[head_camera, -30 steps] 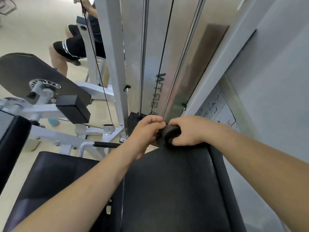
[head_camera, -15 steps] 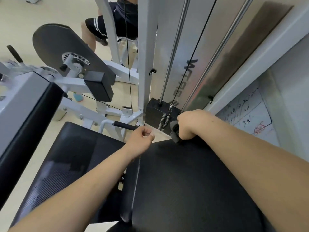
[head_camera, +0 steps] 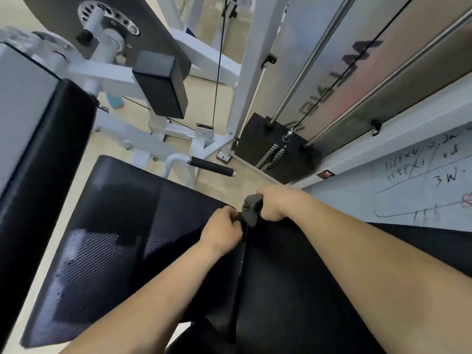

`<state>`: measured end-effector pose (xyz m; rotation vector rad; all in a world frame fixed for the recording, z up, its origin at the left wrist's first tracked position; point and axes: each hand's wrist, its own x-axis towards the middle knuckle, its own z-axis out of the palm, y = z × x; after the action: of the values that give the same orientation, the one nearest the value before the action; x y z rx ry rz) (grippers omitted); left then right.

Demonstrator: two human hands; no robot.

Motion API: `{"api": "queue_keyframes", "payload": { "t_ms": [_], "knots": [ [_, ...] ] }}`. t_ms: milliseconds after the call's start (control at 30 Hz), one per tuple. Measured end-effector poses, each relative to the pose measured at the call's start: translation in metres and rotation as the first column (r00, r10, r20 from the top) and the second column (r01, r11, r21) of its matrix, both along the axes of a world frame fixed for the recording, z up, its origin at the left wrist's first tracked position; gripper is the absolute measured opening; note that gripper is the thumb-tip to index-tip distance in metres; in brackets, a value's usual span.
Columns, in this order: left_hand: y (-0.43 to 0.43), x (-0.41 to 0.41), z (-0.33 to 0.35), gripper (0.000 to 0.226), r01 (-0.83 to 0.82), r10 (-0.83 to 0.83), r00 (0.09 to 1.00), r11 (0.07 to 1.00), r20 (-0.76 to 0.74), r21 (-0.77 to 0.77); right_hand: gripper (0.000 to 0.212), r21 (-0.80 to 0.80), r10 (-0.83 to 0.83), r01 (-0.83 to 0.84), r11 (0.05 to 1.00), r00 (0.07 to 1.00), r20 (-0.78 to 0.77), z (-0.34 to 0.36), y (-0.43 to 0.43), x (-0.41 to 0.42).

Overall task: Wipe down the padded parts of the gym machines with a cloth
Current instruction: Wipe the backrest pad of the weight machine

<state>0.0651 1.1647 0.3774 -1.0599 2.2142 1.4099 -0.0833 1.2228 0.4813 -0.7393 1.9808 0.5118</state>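
Grey cloth (head_camera: 251,210) bunched in our right hand (head_camera: 277,204), left hand (head_camera: 221,232) pinching it; tugging could drop it off the pad (head_camera: 293,277).

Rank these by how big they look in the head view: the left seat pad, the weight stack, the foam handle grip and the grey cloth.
1. Left seat pad, by far the largest.
2. Weight stack, though it sits farther from the camera.
3. and 4. Foam handle grip and grey cloth look alike; the right hand hides part of the bunched cloth, so no ranking.
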Motion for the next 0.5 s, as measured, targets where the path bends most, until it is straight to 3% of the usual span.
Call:
{"api": "queue_keyframes", "payload": {
  "t_ms": [133,200,267,367,500],
  "knots": [
    [0.002,0.0,-0.006,0.028,0.052,-0.055,0.998,0.996,0.038,0.065,0.047,0.158,0.063,-0.062,0.986,0.998,-0.002,0.048,0.013,-0.025],
    [0.003,-0.004,-0.005,0.024,0.059,-0.06,0.998,0.997,0.015,0.058,0.041,0.199,0.003,0.003,0.98,0.999,-0.034,0.069,0.021,-0.032],
    [0.005,-0.008,-0.004,0.021,0.073,-0.074,0.997,0.995,0.01,0.063,0.037,0.187,-0.071,0.082,0.979,0.995,-0.063,0.075,0.024,-0.025],
    [0.014,-0.011,-0.002,0.022,0.08,-0.08,0.997,0.995,-0.004,0.05,0.036,0.14,-0.054,0.076,0.987,0.987,-0.153,0.056,0.027,-0.008],
    [0.008,0.0,-0.011,0.03,0.006,-0.006,1.0,1.0,0.021,0.002,0.046,0.068,-0.137,0.151,0.986,0.974,-0.178,0.003,0.012,0.004]
  ]
}}
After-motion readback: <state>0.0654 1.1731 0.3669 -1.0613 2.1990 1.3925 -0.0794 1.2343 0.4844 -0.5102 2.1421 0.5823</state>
